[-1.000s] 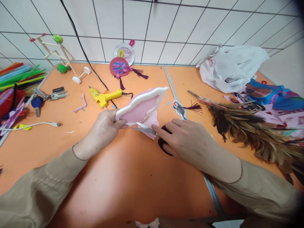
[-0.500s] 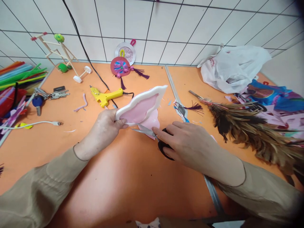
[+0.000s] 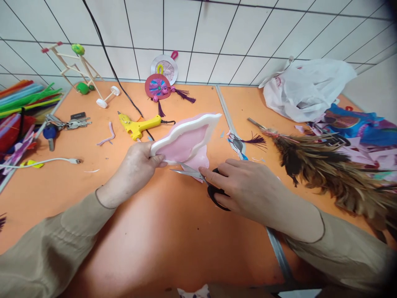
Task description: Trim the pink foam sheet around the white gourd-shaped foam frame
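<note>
My left hand (image 3: 141, 163) pinches the near left end of a wavy-edged craft piece (image 3: 182, 142), pink inside with a thick white foam border, tilted above the table. In my right hand (image 3: 248, 186) is a pair of scissors (image 3: 196, 174) with black handles, fingers through the loops. Its blades point left, slightly apart, at the lower edge of the piece. A flap of pink sheet (image 3: 200, 159) hangs below the white border beside the blades. Whether the blades have pink sheet between them is hard to make out.
A yellow glue gun (image 3: 139, 125) lies behind my left hand, its black cord running up the tiled wall. Round tasselled ornaments (image 3: 158, 87) lie at the back. Keys (image 3: 72, 123) and a white cable (image 3: 52, 160) are left; a feather bundle (image 3: 316, 165) and plastic bag (image 3: 307, 89) right.
The craft piece has tilted slightly, so pink now shows along its upper edge. The scissor blades have closed a little. Both hands stay nearly in place.
</note>
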